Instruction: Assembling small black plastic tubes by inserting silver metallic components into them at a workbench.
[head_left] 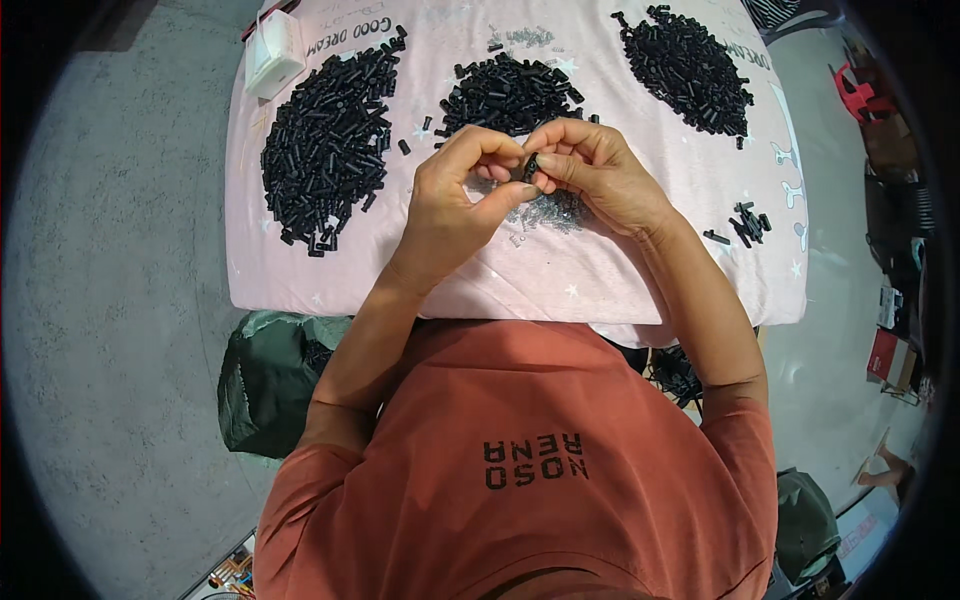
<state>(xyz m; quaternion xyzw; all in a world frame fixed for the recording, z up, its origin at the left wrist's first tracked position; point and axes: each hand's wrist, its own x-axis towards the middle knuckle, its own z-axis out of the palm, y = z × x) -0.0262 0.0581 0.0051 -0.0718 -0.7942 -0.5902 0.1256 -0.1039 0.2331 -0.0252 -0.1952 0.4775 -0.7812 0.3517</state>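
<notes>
Both hands meet over the middle of the table, at a small black plastic part [531, 168]. My right hand [600, 175] pinches it between thumb and fingers. My left hand [470, 185] is curled at its other side, thumb tip at the lower end and index finger near the top; the fingers partly hide the part. Beneath the hands lies a heap of small clear pieces [555, 212], too fine to make out singly. Just beyond them is a pile of short black cylinders [510, 90].
Larger piles of black cylinders lie at left [330, 145] and far right [690, 70]. Several longer black pieces [748, 225] lie at the right. More clear bits [525, 38] and a white box [273, 55] are at the back. A pink cloth [400, 285] covers the table.
</notes>
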